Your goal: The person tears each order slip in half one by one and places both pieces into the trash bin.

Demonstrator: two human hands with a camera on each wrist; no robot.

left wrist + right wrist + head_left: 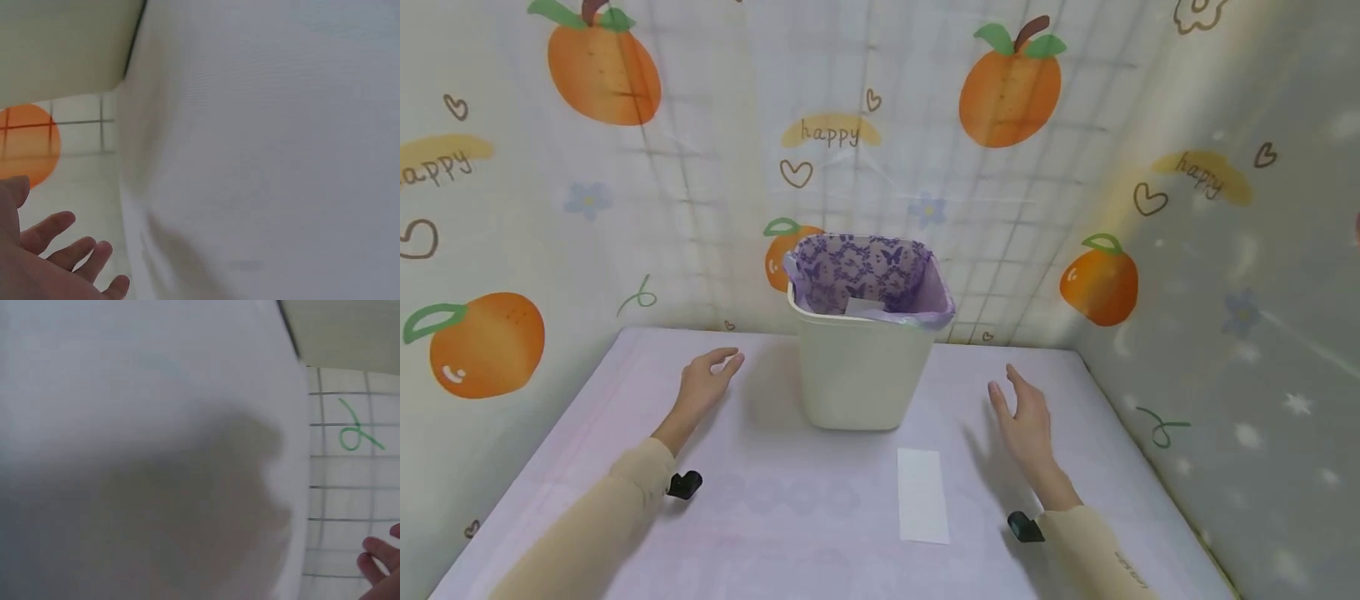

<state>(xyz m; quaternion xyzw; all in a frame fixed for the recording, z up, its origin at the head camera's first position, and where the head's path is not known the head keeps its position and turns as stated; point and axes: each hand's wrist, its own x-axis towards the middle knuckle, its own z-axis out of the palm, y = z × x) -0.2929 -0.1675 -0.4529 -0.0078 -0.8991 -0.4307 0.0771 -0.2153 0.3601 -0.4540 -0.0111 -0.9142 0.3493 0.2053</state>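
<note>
A cream-coloured bin stands upright toward the back of the table. Its purple liner bag, patterned with butterflies, is folded over the rim, and a white piece shows inside. On the table in front of the bin, slightly right, lies a white rectangular sheet. My left hand hovers to the left of the bin, fingers loosely bent and holding nothing. To the right of bin and sheet, my right hand is raised with thumb and fingers apart, touching neither. Both wrist views show relaxed fingers beside the bin's wall.
The table has a pale lilac cover. Behind it hangs a white curtain printed with oranges, and a grey-looking stretch closes off the right side. Small black devices sit at both wrists.
</note>
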